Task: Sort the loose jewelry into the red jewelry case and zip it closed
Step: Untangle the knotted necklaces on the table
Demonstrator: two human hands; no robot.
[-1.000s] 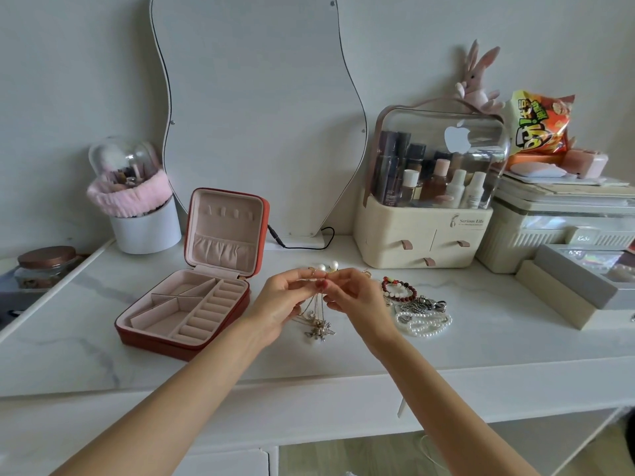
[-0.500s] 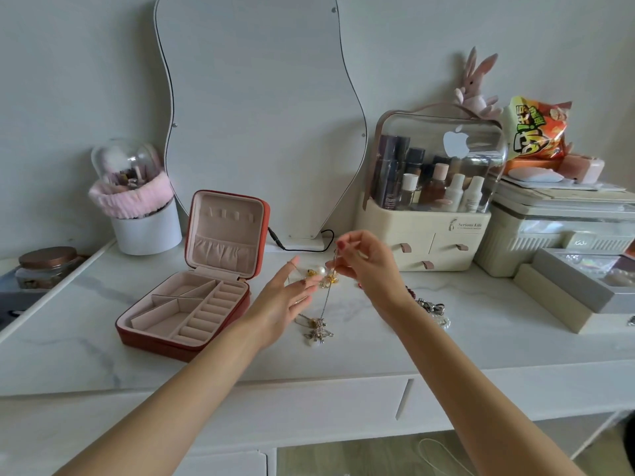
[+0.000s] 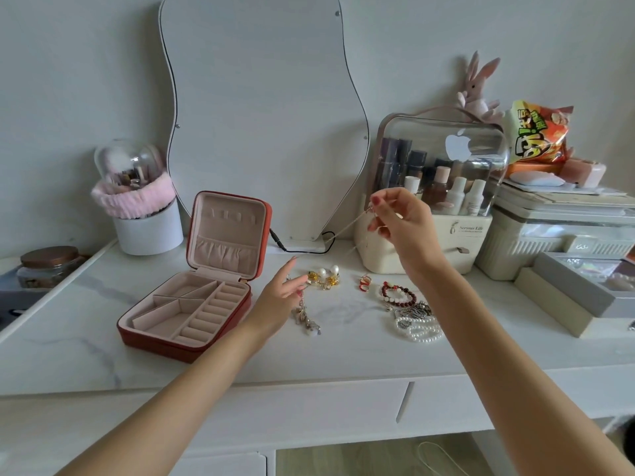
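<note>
The right hand (image 3: 400, 223), raised, pinches one thin chain (image 3: 343, 231) between thumb and forefinger. The left hand (image 3: 280, 297) spreads relaxed fingers over a charm piece (image 3: 307, 319). Two pearl earrings (image 3: 324, 274), one beaded bracelet (image 3: 398, 293) and one pearl strand (image 3: 421, 329) lie right of the open red jewelry case (image 3: 192, 304).

Soft, even daylight fills the scene, bright but flat, with only faint, diffuse shadows under the red jewelry case (image 3: 185, 304) and the forearms. To the right of the case, the clear cosmetics organizer (image 3: 438, 159) carries pale reflections on its domed lid. Wide-angle distortion bends the desk edge and stretches the arms below the case, and fine detail looks slightly soft throughout.
</note>
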